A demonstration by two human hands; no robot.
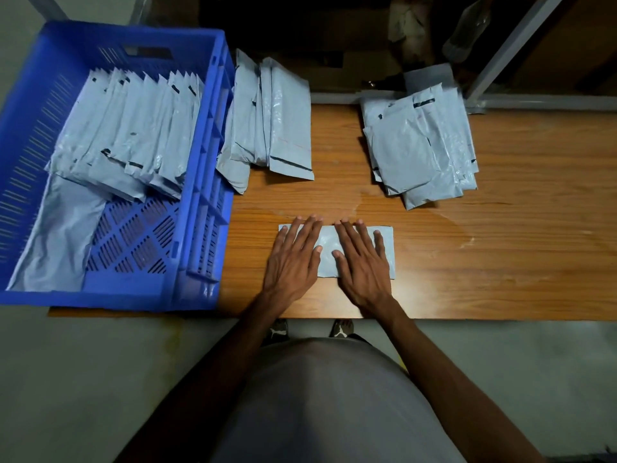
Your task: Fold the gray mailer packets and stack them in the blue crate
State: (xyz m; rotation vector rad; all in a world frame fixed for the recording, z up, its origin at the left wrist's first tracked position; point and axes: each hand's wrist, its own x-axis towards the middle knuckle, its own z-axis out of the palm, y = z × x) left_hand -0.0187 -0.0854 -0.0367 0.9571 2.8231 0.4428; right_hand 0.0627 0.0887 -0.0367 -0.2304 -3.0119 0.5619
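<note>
Head view, looking down: a folded gray mailer packet point(337, 250) is pressed flat on the wooden bench point(467, 262) near its front edge by two hands laid side by side, fingers straight and spread, nothing gripped. The left hand point(295, 259) covers the packet's left half and the right hand point(362, 262) its right half, thumbs nearly touching over the middle. At 10 o'clock from the hands, the blue crate point(207, 162) is seen at the bench's left end, with a row of folded packets point(130, 135) stacked on edge and leaning across its far half; a loose gray sheet point(56, 242) is spread over the near left corner of its slotted floor. A pile of packets point(273, 121) is propped against the crate's outer right wall at 11 o'clock. A second heap of packets point(424, 145) lies on the bench at 1 o'clock, well apart from the hands. A gray shirt and two shoe tips are visible below the bench edge, above a pale floor point(83, 379)
</note>
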